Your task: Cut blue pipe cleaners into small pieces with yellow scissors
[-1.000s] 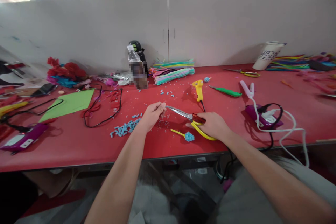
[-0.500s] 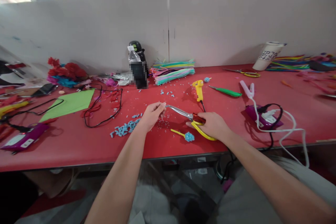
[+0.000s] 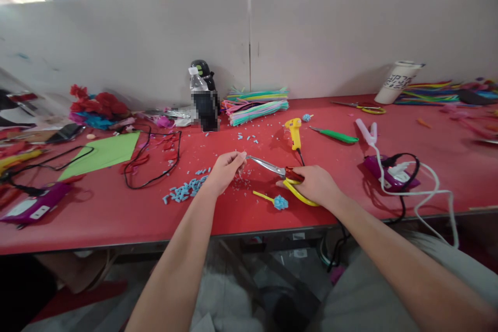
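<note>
- the left hand (image 3: pixel 227 171) is pinching with thumb and fingers just above the middle of the tabletop (image 3: pixel 132 218); whatever is sitting between the fingertips is being hidden, so its nature is impossible to tell.
- the right hand (image 3: pixel 317 184) is gripping the scissors (image 3: pixel 282 171) by their red and yellow handles, and the blades are pointing toward the left hand, their tips reaching its fingertips.
- compared with a second ago, very little is changing: both hands are staying in almost the same place, while the yellow handle is sitting very slightly higher and nearer the right hand.
- that is suggesting, as a judgement, a small squeeze of the scissors, with the work staying at the same spot.
- the blue pieces (image 3: pixel 184 191) are lying in a loose pile to the left of the left wrist, apart from the blades and looking the same as before.
- tiny bits are lying scattered below the left fingertips.
- a blue flower (image 3: pixel 280 203) on a yellow stem is lying in front of the scissors, near the tabletop's front edge.
- the glue gun (image 3: pixel 294 135) is standing behind the right hand, and the pipe cleaners (image 3: pixel 259 112) are lying farther back by the partition (image 3: pixel 319 41).
</note>
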`<state>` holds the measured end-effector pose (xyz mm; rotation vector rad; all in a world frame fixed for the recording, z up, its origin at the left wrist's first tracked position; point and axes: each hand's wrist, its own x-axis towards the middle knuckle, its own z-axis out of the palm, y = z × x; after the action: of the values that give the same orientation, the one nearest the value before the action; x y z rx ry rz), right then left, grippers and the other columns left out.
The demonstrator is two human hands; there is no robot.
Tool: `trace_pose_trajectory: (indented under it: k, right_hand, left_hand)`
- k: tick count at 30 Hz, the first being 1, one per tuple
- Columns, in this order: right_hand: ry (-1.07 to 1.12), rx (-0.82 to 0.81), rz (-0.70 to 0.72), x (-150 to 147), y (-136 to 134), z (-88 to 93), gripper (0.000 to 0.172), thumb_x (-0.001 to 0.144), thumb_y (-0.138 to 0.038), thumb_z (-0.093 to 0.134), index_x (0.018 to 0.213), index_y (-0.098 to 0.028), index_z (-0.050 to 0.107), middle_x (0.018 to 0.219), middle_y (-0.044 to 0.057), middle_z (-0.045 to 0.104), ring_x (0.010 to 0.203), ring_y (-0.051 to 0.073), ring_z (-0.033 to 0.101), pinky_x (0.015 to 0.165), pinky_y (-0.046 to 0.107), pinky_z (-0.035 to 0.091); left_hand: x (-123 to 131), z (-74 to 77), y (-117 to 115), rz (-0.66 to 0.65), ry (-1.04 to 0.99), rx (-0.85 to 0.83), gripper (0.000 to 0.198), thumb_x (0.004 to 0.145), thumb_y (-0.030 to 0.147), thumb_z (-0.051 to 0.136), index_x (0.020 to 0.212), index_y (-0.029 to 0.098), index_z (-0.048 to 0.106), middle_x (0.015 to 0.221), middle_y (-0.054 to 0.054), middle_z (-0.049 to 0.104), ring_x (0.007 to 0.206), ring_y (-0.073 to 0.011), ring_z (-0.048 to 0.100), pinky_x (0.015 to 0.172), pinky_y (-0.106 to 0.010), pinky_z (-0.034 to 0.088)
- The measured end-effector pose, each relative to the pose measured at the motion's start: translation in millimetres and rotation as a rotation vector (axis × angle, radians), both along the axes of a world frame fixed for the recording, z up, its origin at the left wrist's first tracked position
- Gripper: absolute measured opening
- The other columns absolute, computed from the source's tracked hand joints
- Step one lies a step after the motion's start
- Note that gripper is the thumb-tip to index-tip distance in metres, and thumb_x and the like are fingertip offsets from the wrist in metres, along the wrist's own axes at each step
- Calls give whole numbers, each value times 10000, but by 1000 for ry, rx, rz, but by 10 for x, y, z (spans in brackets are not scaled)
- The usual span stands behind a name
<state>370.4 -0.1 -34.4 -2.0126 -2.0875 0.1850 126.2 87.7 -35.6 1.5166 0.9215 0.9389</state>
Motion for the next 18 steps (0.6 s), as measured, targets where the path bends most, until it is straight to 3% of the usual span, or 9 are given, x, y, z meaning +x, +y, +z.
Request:
trace_pose_trajectory:
  k: [7,18]
  right_hand:
    - [40,5,-5,3,-27,11,519,742,-722,464,650,-228,592,639,37,625,600,173,569,509,253,266]
    - [17,-8,-15,9,5,-11,514,722,-734,480,675,-244,627,676,39,652,630,184,590,502,256,273]
  left_hand:
    - [15,-7,11,13,-47,-10,369,813,485,570,652,155,526,592,22,446,549,-81,403,558,-220,331]
    - [7,-26,8,7,-58,-14,372,815,489,572,666,150,534,607,18,453,558,-79,413,563,-220,340]
